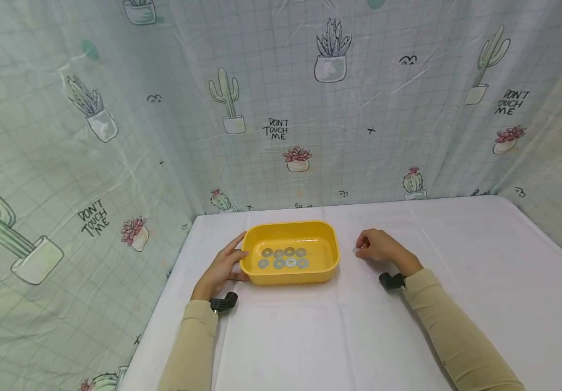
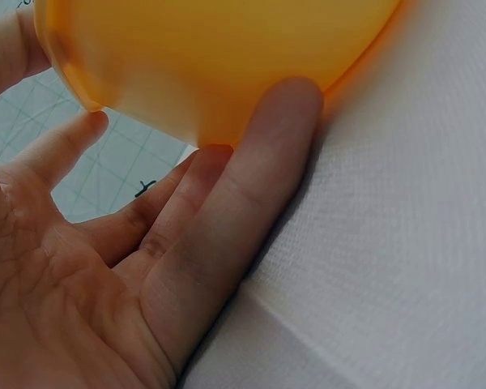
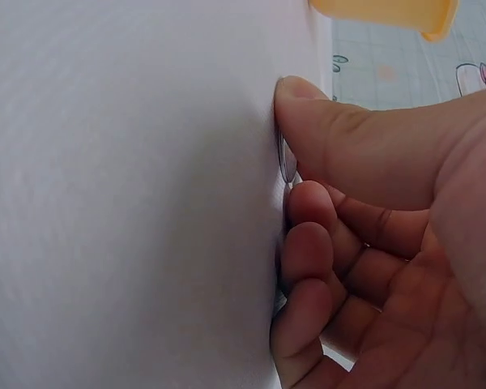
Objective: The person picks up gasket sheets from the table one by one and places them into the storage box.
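A yellow plastic tray (image 1: 290,278) stands on the white cloth, with flat metal washers (image 1: 291,263) in two rows on its floor. My left hand (image 1: 219,271) holds the tray's left end, one fingertip over the rim and others spread along the outer wall. In the left wrist view, its fingers (image 2: 227,194) press on the tray wall (image 2: 227,65), the lowest lying along the cloth. To the right of the tray, my right hand (image 1: 380,247) pinches a thin metal washer (image 3: 288,162) low against the cloth, thumb on one side. Its other fingers (image 3: 308,251) are curled, tips at the cloth.
White cloth (image 1: 290,342) covers the table. Behind and at both sides hangs a curtain (image 1: 271,81) printed with cacti and lettering. A small black camera sits on the left wrist (image 1: 224,301), another on the right wrist (image 1: 392,281).
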`<state>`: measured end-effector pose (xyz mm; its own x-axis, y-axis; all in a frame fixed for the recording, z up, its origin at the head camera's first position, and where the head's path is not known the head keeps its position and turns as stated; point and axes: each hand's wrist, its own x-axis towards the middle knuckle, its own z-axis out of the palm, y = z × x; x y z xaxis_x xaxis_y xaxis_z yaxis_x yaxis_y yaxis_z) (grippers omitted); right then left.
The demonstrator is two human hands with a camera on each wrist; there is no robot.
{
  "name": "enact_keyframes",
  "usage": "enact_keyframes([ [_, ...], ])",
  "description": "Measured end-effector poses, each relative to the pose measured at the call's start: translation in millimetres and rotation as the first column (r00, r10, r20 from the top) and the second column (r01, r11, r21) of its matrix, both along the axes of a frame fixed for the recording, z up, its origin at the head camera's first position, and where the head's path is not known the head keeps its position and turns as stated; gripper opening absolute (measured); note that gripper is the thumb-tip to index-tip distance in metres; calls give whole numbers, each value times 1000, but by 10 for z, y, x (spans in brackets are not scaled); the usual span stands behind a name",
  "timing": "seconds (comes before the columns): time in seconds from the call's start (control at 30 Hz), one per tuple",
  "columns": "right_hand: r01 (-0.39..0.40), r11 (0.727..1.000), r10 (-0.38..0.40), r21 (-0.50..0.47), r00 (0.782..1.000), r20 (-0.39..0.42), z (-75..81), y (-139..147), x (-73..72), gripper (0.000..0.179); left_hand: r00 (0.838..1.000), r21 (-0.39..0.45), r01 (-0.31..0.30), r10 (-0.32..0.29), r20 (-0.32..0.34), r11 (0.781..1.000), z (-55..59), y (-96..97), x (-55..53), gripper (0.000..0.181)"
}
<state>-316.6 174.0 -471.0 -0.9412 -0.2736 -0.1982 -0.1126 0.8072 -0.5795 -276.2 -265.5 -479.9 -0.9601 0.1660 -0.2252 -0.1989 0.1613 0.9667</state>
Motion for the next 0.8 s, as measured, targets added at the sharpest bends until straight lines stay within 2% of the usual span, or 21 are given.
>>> enact_keyframes([
  [0.33,14,1000,-14,11,1000,2,7,-36,8,23,1000,-11,-5,5,6,1000,2,-2,9,61],
  [0.6,-32,999,31,-3,998,-56,7,-10,8,22,1000,-20,-7,7,5,1000,7,7,8,61],
  [0.8,-61,997,59,-38,997,-40,25,17,5,20,1000,-17,-8,9,5,1000,11,10,17,61],
])
